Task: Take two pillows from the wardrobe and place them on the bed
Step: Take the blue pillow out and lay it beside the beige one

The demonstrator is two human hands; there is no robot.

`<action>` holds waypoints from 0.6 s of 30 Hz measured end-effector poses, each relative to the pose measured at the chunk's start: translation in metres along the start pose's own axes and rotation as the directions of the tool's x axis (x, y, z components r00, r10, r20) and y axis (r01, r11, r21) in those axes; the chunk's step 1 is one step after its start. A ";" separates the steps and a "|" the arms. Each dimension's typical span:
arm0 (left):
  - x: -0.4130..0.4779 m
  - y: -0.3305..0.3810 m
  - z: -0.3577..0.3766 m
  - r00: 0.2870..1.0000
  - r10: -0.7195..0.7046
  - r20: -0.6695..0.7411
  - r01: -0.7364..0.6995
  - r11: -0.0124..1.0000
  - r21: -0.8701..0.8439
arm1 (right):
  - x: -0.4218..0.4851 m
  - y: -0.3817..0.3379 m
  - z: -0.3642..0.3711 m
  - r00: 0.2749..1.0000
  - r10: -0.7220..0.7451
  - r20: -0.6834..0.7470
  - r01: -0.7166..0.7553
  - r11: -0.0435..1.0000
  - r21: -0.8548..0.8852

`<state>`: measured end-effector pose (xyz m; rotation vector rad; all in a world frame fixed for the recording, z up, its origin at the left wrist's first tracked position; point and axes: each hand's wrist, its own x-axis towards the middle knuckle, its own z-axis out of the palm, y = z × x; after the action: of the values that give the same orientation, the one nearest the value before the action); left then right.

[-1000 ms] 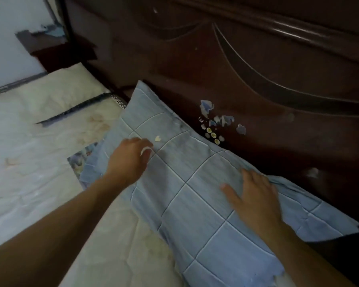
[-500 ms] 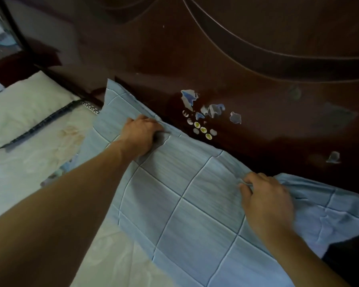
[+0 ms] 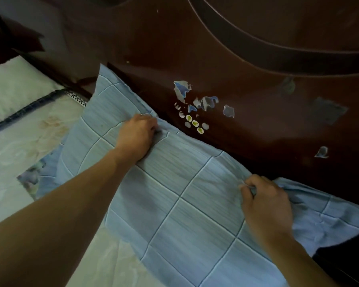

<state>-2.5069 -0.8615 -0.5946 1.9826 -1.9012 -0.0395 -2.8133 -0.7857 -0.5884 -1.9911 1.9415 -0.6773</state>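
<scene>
A left hand (image 3: 136, 137) and right hand (image 3: 265, 206) clamp curled fingers on a soft blue checked pillow (image 3: 174, 193) against a glossy carved headboard (image 3: 267, 121).

pillow: blue checked pillow (image 3: 174, 189), centre to lower right of frame, top edge against dark wood headboard (image 3: 257, 121)
L hand: left hand (image 3: 138, 134) grips pillow's top edge, centre frame
R hand: right hand (image 3: 265, 201) pinches fabric, right of centre
headboard: torn sticker bits (image 3: 195, 106), centre
bed: pale mattress (image 3: 13, 141), left
</scene>
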 end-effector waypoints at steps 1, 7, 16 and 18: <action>0.001 0.002 -0.002 1.000 -0.012 -0.001 0.011 1.000 -0.006 | -0.001 0.002 -0.002 1.000 0.001 0.004 -0.002 1.000 0.015; 0.016 0.013 -0.032 0.978 0.050 -0.201 -0.058 0.998 -0.036 | -0.003 0.004 -0.020 0.999 -0.005 -0.043 0.007 0.999 0.043; 0.002 0.011 -0.017 0.996 -0.080 -0.042 0.080 0.997 -0.014 | 0.009 -0.007 -0.007 0.998 -0.064 0.017 0.063 0.997 0.033; 0.000 0.016 -0.022 0.997 -0.062 -0.051 0.061 0.998 -0.025 | 0.008 -0.008 -0.009 0.998 -0.065 0.027 0.064 0.998 0.020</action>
<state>-2.5158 -0.8560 -0.5694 2.0064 -1.7993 -0.0272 -2.8106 -0.7926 -0.5756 -2.0485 1.8556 -0.6770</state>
